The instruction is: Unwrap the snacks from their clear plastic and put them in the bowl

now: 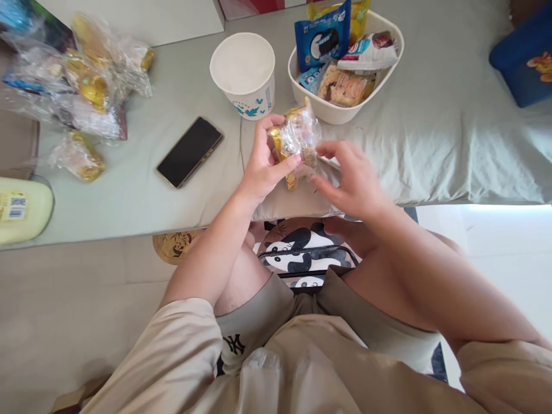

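Note:
My left hand [265, 158] is closed around a snack packet wrapped in clear plastic [297, 138], with yellow showing at its edges. The bundle is held above the front of the cloth-covered surface. My right hand [351, 178] is at the bundle's right side, thumb and forefinger apart, their tips close to the plastic; whether they touch it I cannot tell. Just behind the bundle stands a white paper tub [244, 63] with a blue leaf print. To its right, a white bowl [345, 112] holds several packaged snacks, among them an upright blue packet [323, 40].
A black phone [190, 152] lies left of my hands. Several plastic-wrapped snacks [86, 75] are heaped at the far left, with one wrapped packet [80, 158] nearer. A pale yellow bottle [23, 210] lies at the left edge. A dark blue object [524, 63] is at the right.

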Demonstrator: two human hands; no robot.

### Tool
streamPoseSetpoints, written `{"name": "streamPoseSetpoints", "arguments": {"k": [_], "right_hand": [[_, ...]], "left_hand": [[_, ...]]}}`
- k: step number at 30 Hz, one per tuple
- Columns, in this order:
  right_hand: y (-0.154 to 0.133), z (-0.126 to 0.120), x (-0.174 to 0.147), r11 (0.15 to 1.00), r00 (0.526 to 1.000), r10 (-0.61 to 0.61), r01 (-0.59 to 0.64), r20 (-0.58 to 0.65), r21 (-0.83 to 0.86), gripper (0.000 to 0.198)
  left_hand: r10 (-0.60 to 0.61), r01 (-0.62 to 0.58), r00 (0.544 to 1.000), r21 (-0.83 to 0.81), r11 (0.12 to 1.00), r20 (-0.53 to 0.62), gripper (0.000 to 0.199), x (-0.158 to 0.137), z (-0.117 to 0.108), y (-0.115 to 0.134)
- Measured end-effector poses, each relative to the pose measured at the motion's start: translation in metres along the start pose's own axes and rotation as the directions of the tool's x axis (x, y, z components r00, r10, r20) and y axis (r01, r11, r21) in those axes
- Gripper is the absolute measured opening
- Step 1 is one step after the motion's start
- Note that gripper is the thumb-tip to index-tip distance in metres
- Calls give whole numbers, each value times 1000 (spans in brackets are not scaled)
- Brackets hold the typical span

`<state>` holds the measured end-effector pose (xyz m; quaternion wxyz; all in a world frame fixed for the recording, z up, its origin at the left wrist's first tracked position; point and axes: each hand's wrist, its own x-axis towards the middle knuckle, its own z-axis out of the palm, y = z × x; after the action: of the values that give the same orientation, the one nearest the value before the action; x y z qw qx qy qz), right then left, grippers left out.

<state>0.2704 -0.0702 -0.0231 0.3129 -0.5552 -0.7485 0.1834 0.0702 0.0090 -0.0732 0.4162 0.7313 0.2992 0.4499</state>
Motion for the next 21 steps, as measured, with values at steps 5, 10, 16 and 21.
{"name": "streamPoseSetpoints", "arguments": {"k": [5,10,16,21], "right_hand": [[-15,4,1,999,998,-28,26,51,40,24],[-4,-8,4,999,999,28,-28,-29,19,16],[-7,-9,5,999,999,14,-12,-44,53,16],[-10,-4,5,997,1000,-10,9,17,74,14]], "left_hand": [[-135,139,988,52,989,-75,52,4,-7,4],[-166,212,953,164,963,-254,39,10,-30,-1],[-153,189,970,193,963,-187,38,8,-35,-1],[-193,230,952,143,963,-237,34,6,-32,3]]}}
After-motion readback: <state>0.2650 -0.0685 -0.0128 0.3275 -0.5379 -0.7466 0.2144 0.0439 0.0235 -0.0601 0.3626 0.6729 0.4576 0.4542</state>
